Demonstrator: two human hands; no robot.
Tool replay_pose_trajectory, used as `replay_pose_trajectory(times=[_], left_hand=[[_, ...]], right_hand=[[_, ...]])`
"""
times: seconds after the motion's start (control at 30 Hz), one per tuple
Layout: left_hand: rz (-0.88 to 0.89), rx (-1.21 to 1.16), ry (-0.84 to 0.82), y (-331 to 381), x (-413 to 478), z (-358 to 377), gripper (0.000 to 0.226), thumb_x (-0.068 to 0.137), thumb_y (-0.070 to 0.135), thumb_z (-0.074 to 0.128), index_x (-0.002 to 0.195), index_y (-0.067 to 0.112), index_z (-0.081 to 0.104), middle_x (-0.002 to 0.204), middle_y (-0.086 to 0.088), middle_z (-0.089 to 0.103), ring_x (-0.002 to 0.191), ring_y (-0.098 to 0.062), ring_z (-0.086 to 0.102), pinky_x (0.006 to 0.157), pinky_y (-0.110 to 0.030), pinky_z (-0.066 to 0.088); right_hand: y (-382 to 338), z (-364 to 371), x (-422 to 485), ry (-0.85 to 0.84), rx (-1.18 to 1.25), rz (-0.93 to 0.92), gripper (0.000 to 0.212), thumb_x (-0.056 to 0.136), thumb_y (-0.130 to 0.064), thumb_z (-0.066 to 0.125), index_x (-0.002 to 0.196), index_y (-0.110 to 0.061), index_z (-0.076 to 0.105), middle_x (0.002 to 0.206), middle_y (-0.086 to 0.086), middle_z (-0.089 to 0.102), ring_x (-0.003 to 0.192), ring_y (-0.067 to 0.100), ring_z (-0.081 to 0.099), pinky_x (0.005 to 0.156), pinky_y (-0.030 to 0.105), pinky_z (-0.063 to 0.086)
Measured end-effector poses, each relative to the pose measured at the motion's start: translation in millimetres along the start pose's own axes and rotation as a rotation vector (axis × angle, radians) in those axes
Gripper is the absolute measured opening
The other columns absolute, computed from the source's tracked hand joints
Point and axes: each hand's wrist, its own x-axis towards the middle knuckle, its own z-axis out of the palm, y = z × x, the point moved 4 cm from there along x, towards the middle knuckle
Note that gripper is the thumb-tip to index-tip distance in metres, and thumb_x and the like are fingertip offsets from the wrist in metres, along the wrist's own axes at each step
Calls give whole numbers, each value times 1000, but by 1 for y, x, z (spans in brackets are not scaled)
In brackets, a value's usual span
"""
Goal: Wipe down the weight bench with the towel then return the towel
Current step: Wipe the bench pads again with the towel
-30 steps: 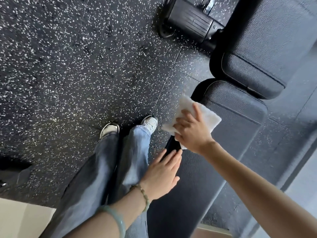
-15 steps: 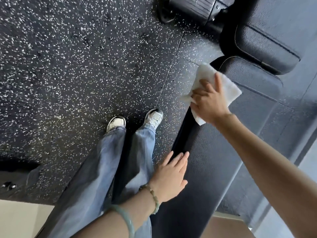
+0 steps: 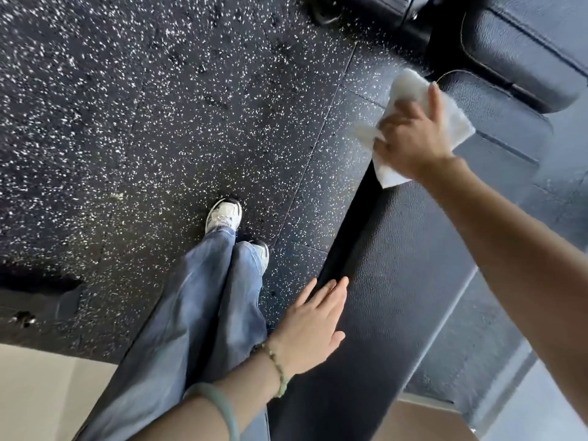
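The black padded weight bench [image 3: 413, 265] runs from the bottom middle up to the upper right. My right hand [image 3: 410, 138] presses a white towel [image 3: 451, 119] flat against the far end of the long pad, near its left edge. The towel sticks out around the fingers on both sides. My left hand [image 3: 315, 323] rests flat with fingers together on the near left edge of the same pad and holds nothing. A second pad section [image 3: 521, 49] lies beyond a gap at the top right.
The floor [image 3: 159, 122] is black rubber with white speckles. My legs in blue jeans and white sneakers [image 3: 222, 214] stand just left of the bench. A black bench base part [image 3: 366, 7] sits at the top edge. A pale surface [image 3: 38, 393] fills the bottom left corner.
My right hand has slid the towel along the pad toward its far end. The left hand stays on the near edge. My feet have shifted, one ahead of the other.
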Motion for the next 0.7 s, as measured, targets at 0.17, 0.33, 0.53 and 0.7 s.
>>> replay_pose_trajectory(times=[0.17, 0.33, 0.53, 0.7], left_hand=[[-8, -38, 18, 2, -11, 14, 67, 90, 44, 36, 144, 5, 39, 154, -8, 31, 135, -19, 41, 113, -43, 29], [-28, -41, 12, 8, -25, 30, 69, 90, 45, 33, 144, 2, 38, 153, -10, 34, 135, -22, 41, 113, -43, 22], [-53, -62, 23, 19, -48, 46, 66, 89, 44, 32, 141, 6, 44, 153, -8, 34, 136, -20, 39, 112, -43, 32], [-47, -73, 48, 21, -63, 56, 65, 89, 43, 32, 141, 5, 44, 153, -8, 34, 136, -20, 40, 109, -45, 36]], right_hand=[[-73, 28, -65, 58, 95, -184, 56, 81, -43, 31, 91, -10, 75, 90, 1, 72, 116, 33, 52, 112, 53, -11], [-143, 58, -145, -42, 144, -470, 37, 74, -40, 53, 91, -17, 76, 95, -2, 69, 111, 32, 56, 114, 53, -7], [-75, 33, -78, 97, 65, -245, 37, 84, -38, 51, 97, -11, 73, 102, 2, 69, 122, 29, 47, 109, 61, -6], [-84, 30, -75, 35, 84, -88, 44, 92, -38, 38, 105, -9, 70, 107, 1, 69, 129, 30, 38, 110, 57, -13]])
